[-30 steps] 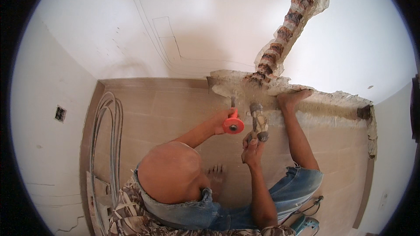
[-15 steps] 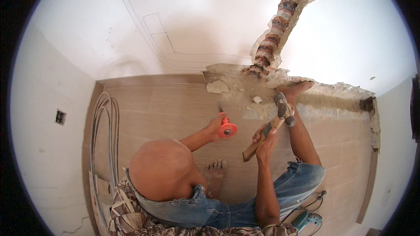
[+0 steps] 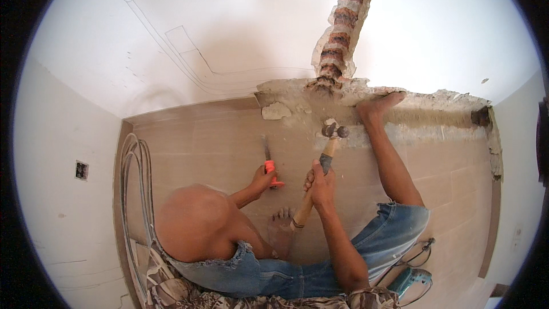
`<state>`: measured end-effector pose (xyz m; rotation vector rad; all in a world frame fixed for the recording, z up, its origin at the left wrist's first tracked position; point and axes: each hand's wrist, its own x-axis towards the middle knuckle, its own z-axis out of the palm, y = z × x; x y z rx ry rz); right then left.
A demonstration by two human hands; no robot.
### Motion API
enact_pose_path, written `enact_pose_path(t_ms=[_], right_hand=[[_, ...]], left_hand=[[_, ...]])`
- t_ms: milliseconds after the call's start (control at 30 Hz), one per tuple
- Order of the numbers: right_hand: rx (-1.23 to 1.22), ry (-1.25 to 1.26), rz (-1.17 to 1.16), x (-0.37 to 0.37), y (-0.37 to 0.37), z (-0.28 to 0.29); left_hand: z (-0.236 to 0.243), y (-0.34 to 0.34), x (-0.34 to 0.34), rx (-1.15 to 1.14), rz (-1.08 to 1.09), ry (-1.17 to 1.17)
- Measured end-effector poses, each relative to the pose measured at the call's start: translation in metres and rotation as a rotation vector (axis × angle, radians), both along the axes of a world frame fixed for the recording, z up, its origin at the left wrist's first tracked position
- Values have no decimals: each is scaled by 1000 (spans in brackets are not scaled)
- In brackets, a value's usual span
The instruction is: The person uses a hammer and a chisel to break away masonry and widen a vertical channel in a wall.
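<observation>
Gripping metal chisel (image 3: 269, 163), wood-handled hammer (image 3: 329, 149).

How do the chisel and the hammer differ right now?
Handle: the chisel has a red-orange one with a round guard; the hammer has a pale wooden one with a dark wrap. Size: the hammer looks longer than the chisel. Holder: the left hand holds the chisel, the right hand the hammer. Both have metal ends, pointing toward the top of the picture.
</observation>
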<state>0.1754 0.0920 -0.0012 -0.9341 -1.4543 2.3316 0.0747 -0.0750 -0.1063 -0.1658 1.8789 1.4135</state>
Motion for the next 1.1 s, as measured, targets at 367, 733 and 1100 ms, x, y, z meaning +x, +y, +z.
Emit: enact_pose_path(t_ms=[367, 733, 1100], right_hand=[[-59, -25, 17, -2, -7, -5], [-35, -211, 120, 5, -13, -41], [-56, -207, 188, 6, -23, -43]], left_hand=[[57, 1, -66, -710, -765, 480], [14, 43, -177, -574, -691, 1466], [14, 47, -197, -417, -591, 1174]])
